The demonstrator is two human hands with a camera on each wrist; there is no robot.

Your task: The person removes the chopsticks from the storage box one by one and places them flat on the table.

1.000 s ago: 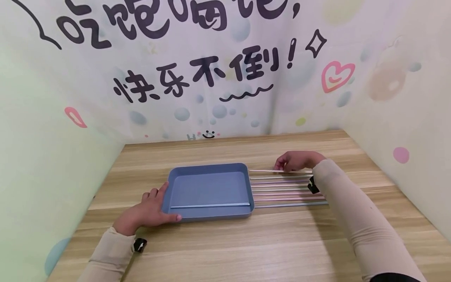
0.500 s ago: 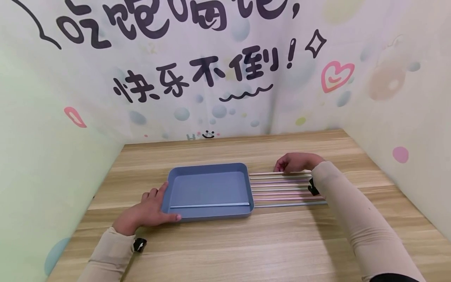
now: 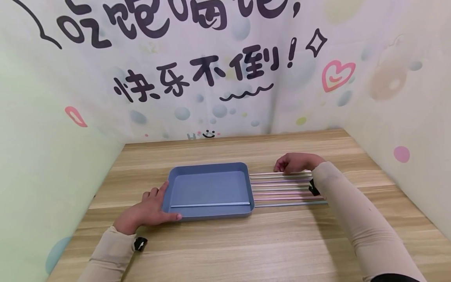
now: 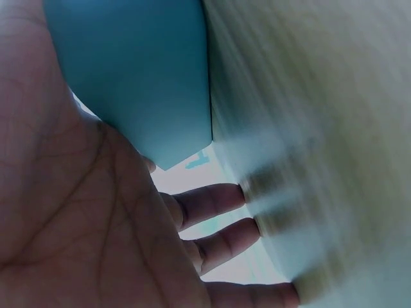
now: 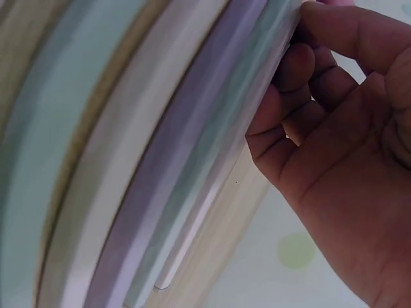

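A shallow blue-grey tray (image 3: 208, 186) lies on the table, one light-blue chopstick (image 3: 211, 205) inside it along the near side. My left hand (image 3: 149, 211) rests against the tray's near left corner, thumb over the front rim; in the left wrist view its fingers extend straight down to the table. To the tray's right, several pastel chopsticks lie parallel in a row. My right hand (image 3: 297, 162) pinches the farthest one, a pale pink chopstick (image 3: 262, 173), between thumb and curled fingers. The right wrist view shows it beside a green chopstick (image 5: 192, 173) and a purple chopstick (image 5: 170, 147).
Nearest in the row is a blue chopstick (image 3: 289, 204), set apart from a pink chopstick (image 3: 282, 199). The right forearm covers the right ends of the row. A printed curtain (image 3: 211, 113) hangs behind the wooden table (image 3: 229, 246), with pale walls on both sides.
The right hand has brought the pale pink chopstick slightly nearer, down alongside the row, and has since stayed there. The left hand and tray have not visibly moved.
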